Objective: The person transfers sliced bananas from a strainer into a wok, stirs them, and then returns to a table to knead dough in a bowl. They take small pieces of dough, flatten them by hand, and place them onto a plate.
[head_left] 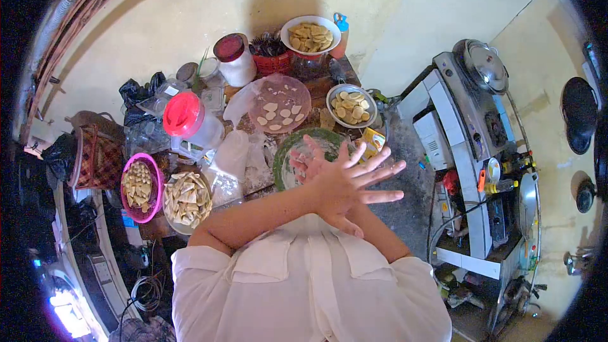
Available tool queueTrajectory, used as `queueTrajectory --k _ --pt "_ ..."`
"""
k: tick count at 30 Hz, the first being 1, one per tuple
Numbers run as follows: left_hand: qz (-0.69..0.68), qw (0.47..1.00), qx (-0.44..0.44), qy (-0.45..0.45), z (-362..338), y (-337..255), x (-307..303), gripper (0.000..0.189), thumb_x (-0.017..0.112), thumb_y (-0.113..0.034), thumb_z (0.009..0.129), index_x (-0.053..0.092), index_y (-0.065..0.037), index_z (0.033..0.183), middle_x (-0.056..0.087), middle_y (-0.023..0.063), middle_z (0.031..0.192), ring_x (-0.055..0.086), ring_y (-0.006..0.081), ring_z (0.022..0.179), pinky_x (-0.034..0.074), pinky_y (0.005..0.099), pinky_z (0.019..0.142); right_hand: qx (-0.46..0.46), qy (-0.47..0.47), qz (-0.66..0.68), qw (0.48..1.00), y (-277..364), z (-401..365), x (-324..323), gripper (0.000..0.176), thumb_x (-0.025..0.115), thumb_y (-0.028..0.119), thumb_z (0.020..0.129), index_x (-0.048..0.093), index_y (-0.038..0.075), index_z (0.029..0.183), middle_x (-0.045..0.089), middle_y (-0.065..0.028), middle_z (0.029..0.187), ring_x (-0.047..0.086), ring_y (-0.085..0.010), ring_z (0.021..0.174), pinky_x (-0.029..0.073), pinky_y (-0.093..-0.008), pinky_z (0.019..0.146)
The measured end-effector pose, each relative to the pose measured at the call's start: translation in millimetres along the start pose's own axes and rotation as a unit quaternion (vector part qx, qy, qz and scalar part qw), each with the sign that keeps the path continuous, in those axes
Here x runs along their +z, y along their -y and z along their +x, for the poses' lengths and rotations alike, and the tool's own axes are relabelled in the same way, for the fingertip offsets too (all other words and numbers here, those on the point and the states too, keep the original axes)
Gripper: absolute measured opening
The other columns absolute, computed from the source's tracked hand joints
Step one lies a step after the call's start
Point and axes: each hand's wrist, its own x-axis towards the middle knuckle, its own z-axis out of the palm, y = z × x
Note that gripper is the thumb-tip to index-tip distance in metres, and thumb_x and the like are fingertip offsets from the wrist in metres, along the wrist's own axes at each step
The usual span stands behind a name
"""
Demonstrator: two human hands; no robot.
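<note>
My left hand [351,183] reaches across to the right with its fingers spread wide, holding nothing. Behind it, partly hidden by the left forearm, my right hand [309,157] crosses to the left, fingers apart and empty. Both are above a green basin [278,166] with white powder smeared inside. Just beyond lies a pink round tray [303,92] bearing several flat pale dough pieces [285,113]. A metal bowl [373,114] of yellowish rounds [350,106] stands to its right. Left of the basin is a powdery plastic bag [230,154].
At left are a pink basket [125,183] of pieces, a bowl of cut strips [188,199] and a red-lidded container [183,114]. Jars and a white bowl [336,28] line the back. A gas stove [465,111] with a lidded pot [486,66] stands right.
</note>
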Motion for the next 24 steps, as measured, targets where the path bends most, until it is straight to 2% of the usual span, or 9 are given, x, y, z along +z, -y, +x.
queueTrajectory --k 2,4,6,10,13,16,20,22,24 --pt "-0.052 0.999 0.005 -0.002 -1 9 4 0.091 0.030 -0.087 0.064 0.032 -0.032 0.136 0.012 0.0139 0.149 0.008 0.0437 0.135 0.017 0.0759 0.086 0.017 0.018 0.036 0.999 1 -1 -3 0.086 0.028 0.083 0.069 0.023 0.033 0.139 0.048 -0.0018 0.122 0.047 -0.0157 0.102 0.040 -0.0345 0.078" --pt "-0.062 0.998 0.005 0.017 6 7 -4 0.095 0.030 -0.086 0.064 0.029 -0.028 0.138 0.011 0.0164 0.149 0.006 0.0465 0.134 0.011 0.0745 0.090 0.018 0.045 0.071 0.996 13 -12 15 0.086 0.030 0.084 0.069 0.024 0.032 0.138 0.050 -0.0012 0.119 0.047 -0.0153 0.098 0.040 -0.0343 0.076" --pt "-0.084 0.996 0.003 0.009 11 5 -2 0.097 0.029 -0.086 0.064 0.028 -0.024 0.139 0.010 0.0181 0.149 0.006 0.0476 0.134 0.008 0.0736 0.092 0.001 -0.007 -0.005 1.000 9 -10 15 0.086 0.032 0.083 0.069 0.025 0.032 0.138 0.051 -0.0011 0.115 0.048 -0.0148 0.094 0.040 -0.0333 0.075" --pt "-0.118 0.991 -0.012 -0.069 15 0 -1 0.092 0.028 -0.081 0.071 0.032 -0.018 0.139 0.014 0.0165 0.148 0.008 0.0432 0.135 0.013 0.0702 0.092 -0.013 -0.093 -0.121 0.988 -3 -3 14 0.082 0.038 0.079 0.071 0.025 0.032 0.137 0.052 -0.0004 0.111 0.048 -0.0140 0.091 0.040 -0.0303 0.071" --pt "-0.118 0.989 -0.023 -0.087 15 -1 0 0.094 0.026 -0.080 0.073 0.029 -0.013 0.139 0.013 0.0194 0.147 0.009 0.0457 0.134 0.007 0.0698 0.095 0.004 -0.051 -0.036 0.998 -10 5 -4 0.078 0.040 0.075 0.073 0.027 0.032 0.137 0.052 0.0000 0.111 0.048 -0.0139 0.090 0.039 -0.0285 0.070" --pt "-0.115 0.989 -0.042 -0.089 13 -4 -1 0.095 0.025 -0.080 0.072 0.028 -0.013 0.140 0.013 0.0190 0.148 0.008 0.0461 0.134 0.005 0.0701 0.095 -0.014 -0.066 -0.065 0.996 -3 -6 9 0.072 0.041 0.071 0.077 0.030 0.030 0.136 0.053 -0.0002 0.111 0.050 -0.0141 0.089 0.039 -0.0292 0.070" --pt "-0.016 0.995 -0.043 -0.084 15 -10 -2 0.098 0.025 -0.082 0.071 0.027 -0.012 0.140 0.013 0.0198 0.147 0.008 0.0437 0.135 0.003 0.0704 0.095 -0.101 -0.072 -0.125 0.984 2 -8 -2 0.077 0.044 0.060 0.083 0.019 0.017 0.142 0.045 -0.0061 0.130 0.047 -0.0211 0.113 0.039 -0.0362 0.091" --pt "-0.089 0.985 -0.053 -0.139 15 -2 5 0.095 0.025 -0.079 0.073 0.025 -0.012 0.141 0.014 0.0203 0.147 0.010 0.0421 0.135 0.005 0.0661 0.098 -0.145 -0.098 -0.143 0.974 18 -10 5 0.080 0.041 0.062 0.083 0.019 0.012 0.142 0.043 -0.0091 0.132 0.044 -0.0229 0.118 0.034 -0.0386 0.100" --pt "-0.244 0.940 -0.114 -0.207 18 9 6 0.093 0.025 -0.076 0.075 0.023 -0.011 0.141 0.015 0.0214 0.146 0.012 0.0417 0.134 0.006 0.0617 0.100 -0.330 0.107 -0.114 0.931 41 -29 38 0.069 0.034 0.060 0.086 0.021 0.020 0.141 0.040 -0.0061 0.135 0.045 -0.0230 0.117 0.038 -0.0410 0.095"
